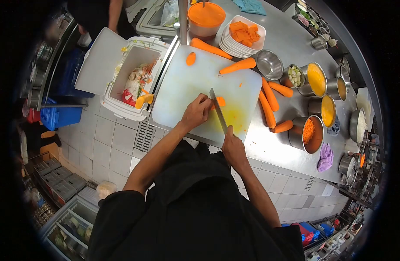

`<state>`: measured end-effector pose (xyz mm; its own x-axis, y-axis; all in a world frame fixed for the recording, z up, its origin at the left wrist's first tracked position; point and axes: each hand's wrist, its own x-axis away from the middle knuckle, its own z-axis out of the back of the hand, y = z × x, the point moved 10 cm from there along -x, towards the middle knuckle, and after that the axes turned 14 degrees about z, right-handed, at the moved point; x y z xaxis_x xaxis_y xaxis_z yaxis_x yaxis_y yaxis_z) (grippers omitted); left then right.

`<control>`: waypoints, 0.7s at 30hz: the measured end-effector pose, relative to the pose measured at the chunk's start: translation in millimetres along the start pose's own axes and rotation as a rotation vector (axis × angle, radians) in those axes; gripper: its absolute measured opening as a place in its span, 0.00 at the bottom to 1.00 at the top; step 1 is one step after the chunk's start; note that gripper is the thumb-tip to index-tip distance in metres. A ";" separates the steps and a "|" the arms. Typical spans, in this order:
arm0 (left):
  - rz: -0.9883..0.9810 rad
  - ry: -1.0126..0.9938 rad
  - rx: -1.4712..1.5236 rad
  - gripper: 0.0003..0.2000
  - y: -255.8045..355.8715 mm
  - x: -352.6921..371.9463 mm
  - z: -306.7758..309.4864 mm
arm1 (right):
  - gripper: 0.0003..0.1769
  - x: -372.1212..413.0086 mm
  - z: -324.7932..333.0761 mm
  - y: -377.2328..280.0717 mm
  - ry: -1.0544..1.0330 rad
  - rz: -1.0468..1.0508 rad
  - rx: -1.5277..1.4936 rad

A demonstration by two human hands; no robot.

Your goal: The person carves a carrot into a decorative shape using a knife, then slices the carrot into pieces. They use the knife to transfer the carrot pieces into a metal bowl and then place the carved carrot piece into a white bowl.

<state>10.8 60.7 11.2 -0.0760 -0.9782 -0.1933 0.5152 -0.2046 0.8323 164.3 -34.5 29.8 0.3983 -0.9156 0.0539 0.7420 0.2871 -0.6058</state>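
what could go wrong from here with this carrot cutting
1. The left hand pins the carrot piece right beside the knife that the right hand holds, so a slip might nick a finger.
2. The piece looks short; it may shift under the blade.
3. Loose carrots lie on the steel counter beside the cutting board and could roll off its edge.

Matt plastic cutting board [187, 87], shiny steel knife [218, 111]
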 end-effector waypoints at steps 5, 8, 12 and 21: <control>-0.011 0.022 0.010 0.07 6.8 2.6 3.2 | 0.09 -6.3 -2.3 8.4 -0.022 -0.006 0.061; 0.000 0.049 -0.081 0.07 7.6 3.2 5.4 | 0.09 -0.8 19.9 -17.8 -0.037 -0.032 0.005; -0.009 0.015 -0.045 0.07 2.5 3.7 1.0 | 0.08 2.1 3.3 -5.4 -0.005 -0.007 0.005; -0.013 0.043 -0.040 0.08 7.1 4.8 5.7 | 0.09 -1.1 17.4 -17.0 -0.063 -0.038 0.028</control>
<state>9.2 54.3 19.2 -0.0468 -0.9727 -0.2273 0.5477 -0.2152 0.8085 160.6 -33.5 53.8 0.4018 -0.9070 0.1266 0.7717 0.2609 -0.5800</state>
